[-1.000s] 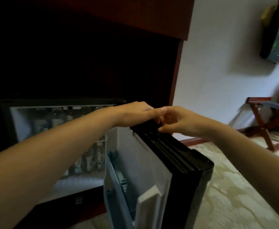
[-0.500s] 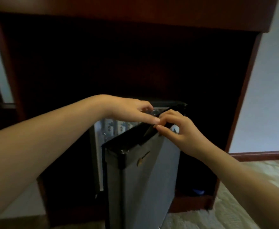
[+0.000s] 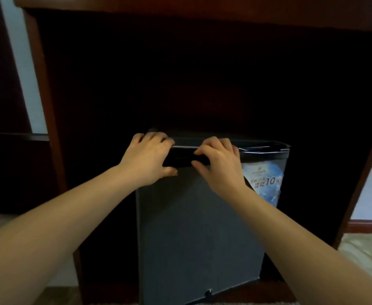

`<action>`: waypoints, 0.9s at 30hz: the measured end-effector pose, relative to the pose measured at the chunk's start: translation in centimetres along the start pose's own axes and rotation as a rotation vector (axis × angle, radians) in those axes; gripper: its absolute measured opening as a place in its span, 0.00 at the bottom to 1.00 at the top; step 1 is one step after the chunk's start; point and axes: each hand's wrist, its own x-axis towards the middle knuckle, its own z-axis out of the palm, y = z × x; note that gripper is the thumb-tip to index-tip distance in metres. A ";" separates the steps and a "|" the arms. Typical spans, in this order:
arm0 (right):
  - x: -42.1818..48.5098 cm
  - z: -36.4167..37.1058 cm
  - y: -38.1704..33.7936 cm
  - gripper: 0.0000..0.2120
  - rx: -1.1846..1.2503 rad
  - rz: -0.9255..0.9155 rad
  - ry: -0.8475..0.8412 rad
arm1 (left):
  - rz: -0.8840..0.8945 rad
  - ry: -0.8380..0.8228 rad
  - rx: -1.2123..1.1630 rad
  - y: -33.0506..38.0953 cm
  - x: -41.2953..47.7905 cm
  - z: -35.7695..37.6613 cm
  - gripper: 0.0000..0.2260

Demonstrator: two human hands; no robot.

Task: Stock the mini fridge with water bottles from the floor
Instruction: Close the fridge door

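The mini fridge (image 3: 198, 234) stands in a dark wooden cabinet niche, its grey door swung almost flat against the body. A thin bright gap shows along the door's top edge between my hands. My left hand (image 3: 146, 158) grips the black top edge of the door near its left corner, fingers curled over it. My right hand (image 3: 219, 164) grips the same edge a little to the right, thumb on the front face. A blue-and-white sticker (image 3: 266, 183) sits on the door's upper right. No water bottles are visible.
The dark wood cabinet (image 3: 42, 102) frames the fridge on both sides and above. Pale patterned carpet (image 3: 363, 249) lies at the lower right, with a red-brown skirting board (image 3: 370, 225) along the white wall. The fridge door's foot (image 3: 208, 291) sits near the floor.
The fridge door has swung from wide open to nearly closed, both hands staying on its top edge. The bottles inside are now hidden behind the door.
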 end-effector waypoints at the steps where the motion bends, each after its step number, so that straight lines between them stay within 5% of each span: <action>1: 0.4 0.4 0.0 0.11 -0.019 0.000 0.007 | -0.015 0.037 -0.004 -0.3 0.3 0.5 0.32; 18: 4.7 4.9 1.0 0.11 -0.061 0.027 -0.053 | -0.166 0.068 -0.005 -3.8 6.9 4.7 0.42; 23: 4.6 5.0 0.8 0.11 -0.050 0.034 -0.042 | -0.185 0.142 0.028 -3.1 6.2 5.1 0.39; 27: 4.4 4.6 0.6 0.11 -0.070 0.036 -0.076 | -0.095 0.258 -0.042 -2.1 4.4 5.6 0.27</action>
